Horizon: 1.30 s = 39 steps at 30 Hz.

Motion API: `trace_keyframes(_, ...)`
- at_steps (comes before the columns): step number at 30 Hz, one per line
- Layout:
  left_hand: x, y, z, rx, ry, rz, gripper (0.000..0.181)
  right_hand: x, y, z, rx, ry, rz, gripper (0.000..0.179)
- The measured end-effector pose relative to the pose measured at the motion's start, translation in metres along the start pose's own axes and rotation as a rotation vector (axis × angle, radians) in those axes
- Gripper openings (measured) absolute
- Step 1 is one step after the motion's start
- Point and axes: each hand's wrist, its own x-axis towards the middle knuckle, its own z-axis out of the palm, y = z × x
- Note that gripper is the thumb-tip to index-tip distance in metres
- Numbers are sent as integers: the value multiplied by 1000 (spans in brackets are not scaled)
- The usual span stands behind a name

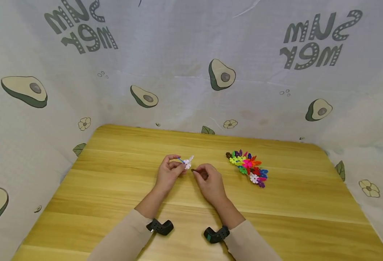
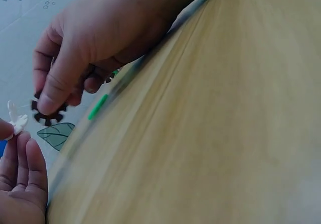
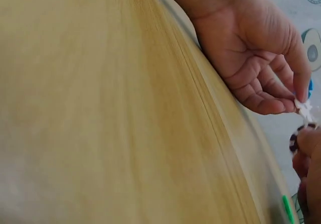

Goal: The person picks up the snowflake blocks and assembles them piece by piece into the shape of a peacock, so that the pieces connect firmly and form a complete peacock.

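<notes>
Between thumb and fingers, my left hand pinches a small joined group of notched plastic discs. A white disc faces up, another white one sticks out edgewise, and a blue one slants off at the left. My right hand pinches a dark brown notched disc by its edge, close to the right of the white discs. In the right wrist view the dark disc overlaps the lower end of the white piece. Both hands are above the middle of the table.
A heap of multicoloured notched discs lies to the right of my right hand on the wooden table. A green disc appears edge-on in the left wrist view. Behind the table hangs a printed cloth with avocados. Each wrist carries a black device.
</notes>
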Motion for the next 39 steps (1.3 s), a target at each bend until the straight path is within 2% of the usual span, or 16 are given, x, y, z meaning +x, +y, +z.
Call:
trace_keyframes(3, 0, 0, 0, 17, -8, -18, 44, 0, -1, 1, 101, 50, -9, 11)
trace_keyframes(10, 0, 3, 1, 30, -10, -41, 40, -1, -2, 1, 126, 92, -53, 12)
trace_keyframes(17, -2, 1, 3, 64, -14, -24, 31, -2, -4, 2, 56, 105, -85, 13)
trace_keyframes(26, -5, -1, 4, 253, -39, 34, 24, -1, -1, 2, -78, 133, -196, 15)
trace_keyframes(34, -8, 1, 5, 307, -64, 81, 21, -3, 0, 0, -180, 152, -286, 16)
trace_keyframes(39, -8, 2, 5, 293, -71, 49, 23, -2, -1, 0, -185, 143, -299, 16)
